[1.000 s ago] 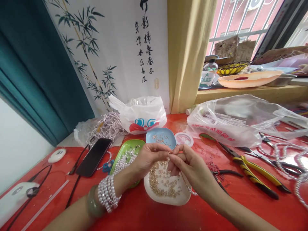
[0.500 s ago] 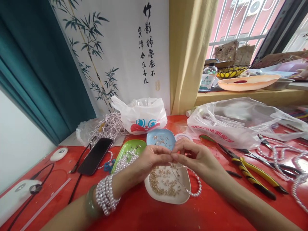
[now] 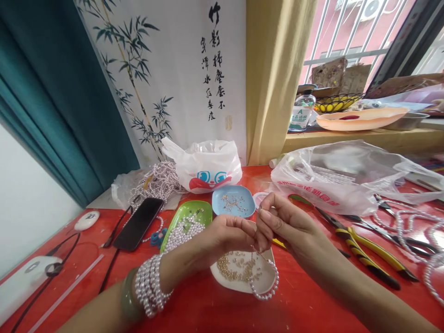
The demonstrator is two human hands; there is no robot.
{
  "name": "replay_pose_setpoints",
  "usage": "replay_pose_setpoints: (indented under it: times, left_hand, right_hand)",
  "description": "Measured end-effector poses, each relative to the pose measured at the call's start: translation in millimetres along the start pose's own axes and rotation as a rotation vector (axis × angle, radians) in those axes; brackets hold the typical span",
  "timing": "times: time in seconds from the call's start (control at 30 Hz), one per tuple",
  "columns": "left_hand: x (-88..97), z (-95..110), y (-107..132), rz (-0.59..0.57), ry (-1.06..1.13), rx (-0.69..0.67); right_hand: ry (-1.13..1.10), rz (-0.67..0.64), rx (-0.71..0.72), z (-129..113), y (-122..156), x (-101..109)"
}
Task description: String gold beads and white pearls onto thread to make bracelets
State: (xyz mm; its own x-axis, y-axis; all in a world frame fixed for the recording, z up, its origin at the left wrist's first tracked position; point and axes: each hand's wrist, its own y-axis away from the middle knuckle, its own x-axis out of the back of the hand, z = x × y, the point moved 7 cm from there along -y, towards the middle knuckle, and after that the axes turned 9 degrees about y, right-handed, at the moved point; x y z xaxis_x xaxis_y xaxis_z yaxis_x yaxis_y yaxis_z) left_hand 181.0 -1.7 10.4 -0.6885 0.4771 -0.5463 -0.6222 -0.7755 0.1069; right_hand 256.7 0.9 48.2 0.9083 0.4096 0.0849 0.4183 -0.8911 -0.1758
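My left hand (image 3: 239, 233) is closed, its fingertips pinched together above a white tray (image 3: 229, 283) of gold beads (image 3: 227, 268). A strand of pearl beads (image 3: 270, 292) hangs in a loop from beneath those fingertips, over the tray's right edge. Close against them, my right hand (image 3: 286, 222) is closed too, with thumb and forefinger pinched. What sits in that pinch is too small to make out. Several rows of pearl beads (image 3: 151, 284) and a green bangle (image 3: 129, 296) circle my left wrist.
A green tray of pearls (image 3: 185, 231) and a blue tray (image 3: 233, 202) stand behind my hands. Left lie a phone (image 3: 138, 224) and heaped bead strands (image 3: 161, 182). Pliers (image 3: 367, 254) lie right, near more strands (image 3: 398, 222). Plastic bags (image 3: 208, 166) stand at the back.
My right hand has risen slightly and turned, its pinch now above my left fingertips. The hanging bead loop has swung left and lower, in front of the white tray's right edge.
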Motion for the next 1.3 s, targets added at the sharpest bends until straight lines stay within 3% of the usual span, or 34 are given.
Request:
replay_pose_setpoints:
  times: [0.2,0.4,0.87,1.13,1.3]
  left_hand:
    - [0.7,-2,2,0.008,0.078,0.039]
    - [2.4,-5,2,-0.086,0.100,0.007]
    - [3.2,-6,-1,-0.103,0.171,0.023]
    - [10.1,-10,0,-0.085,0.194,-0.007]
    - [8.6,-7,1,-0.076,0.195,-0.047]
  right_hand:
    - [-0.099,-0.060,0.054,0,1,-2]
    - [-0.084,-0.008,0.083,1,0,-1]
    - [-0.226,0.025,-0.008,3,2,-6]
    - [-0.230,0.111,0.019,2,-2,12]
    - [-0.224,0.084,0.041,-2,-4,14]
